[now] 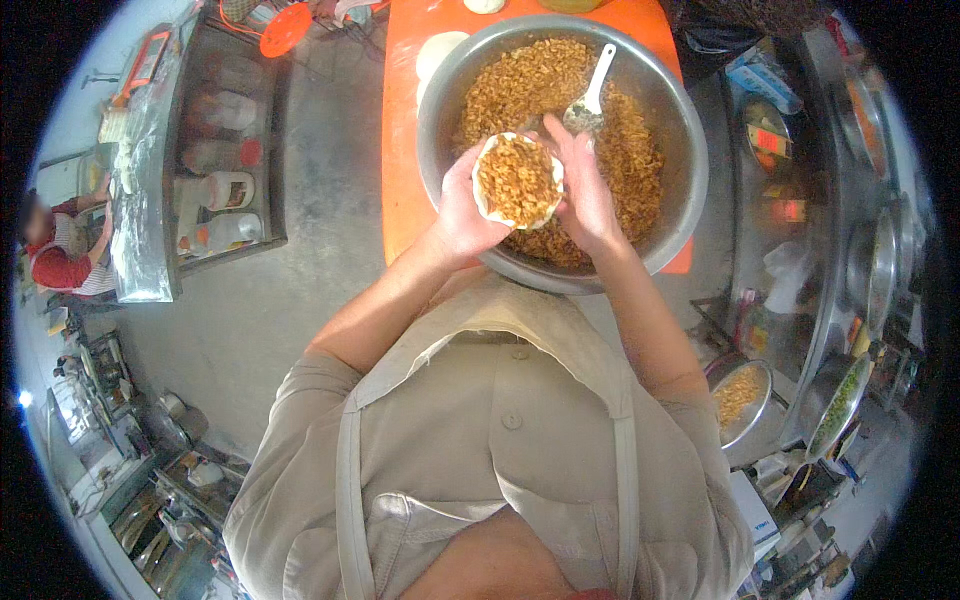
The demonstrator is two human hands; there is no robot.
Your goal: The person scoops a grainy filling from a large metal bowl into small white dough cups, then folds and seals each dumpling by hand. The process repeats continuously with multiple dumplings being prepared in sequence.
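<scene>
Cupped in my left hand (pixel 466 196) is a round dough wrapper (pixel 517 223) heaped with brown, seasoned rice-like filling (pixel 519 178). My right hand (pixel 589 187) rests against the wrapper's right edge, its fingers pointing away from me and apart. Both hands are above a large metal basin (pixel 694 169) that holds more of the same filling (pixel 525 67). A white plastic rice paddle (pixel 600 75) leans in the basin, its bowl in the filling just beyond my right fingertips. The undersides of my fingers are hidden.
The basin stands on an orange table (pixel 401 150), with pale dough wrappers (pixel 439 56) past its left rim. At left, a person in red sleeves (pixel 64 259) works at a floured metal counter (pixel 142 225). Metal bowls of food (pixel 741 397) line the right side.
</scene>
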